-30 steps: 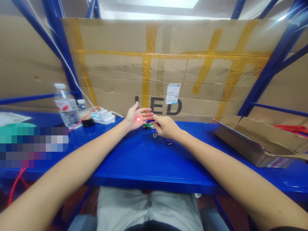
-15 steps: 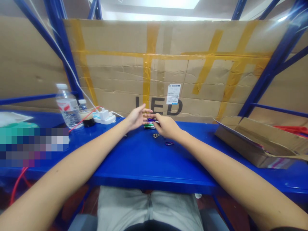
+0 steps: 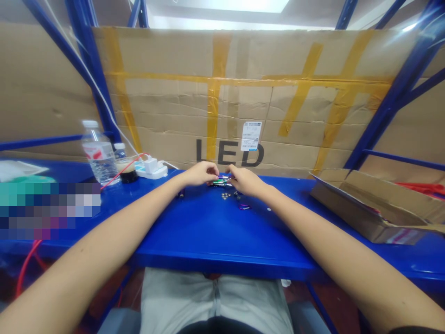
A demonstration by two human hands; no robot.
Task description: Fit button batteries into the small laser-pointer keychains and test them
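Far out on the blue table (image 3: 215, 232), my left hand (image 3: 200, 173) and my right hand (image 3: 246, 179) meet, both with fingers curled. Between them lies a small cluster of pen-like lights (image 3: 221, 180), purple and green, and both hands pinch at it. Which piece each hand grips is too small to tell. Just in front sit several small button cells (image 3: 225, 195) and a purple clip (image 3: 244, 207). A small dark part (image 3: 181, 195) lies left of my left wrist.
A water bottle (image 3: 97, 155), a dark cup (image 3: 125, 170) and a white power strip (image 3: 152, 170) with a red cable stand at the left. An open cardboard box (image 3: 375, 204) lies at the right. A taped cardboard wall (image 3: 243, 102) closes the back.
My left palm, held open with a red light spot on it, turned down and closed. Both hands dropped to the small lights on the table.
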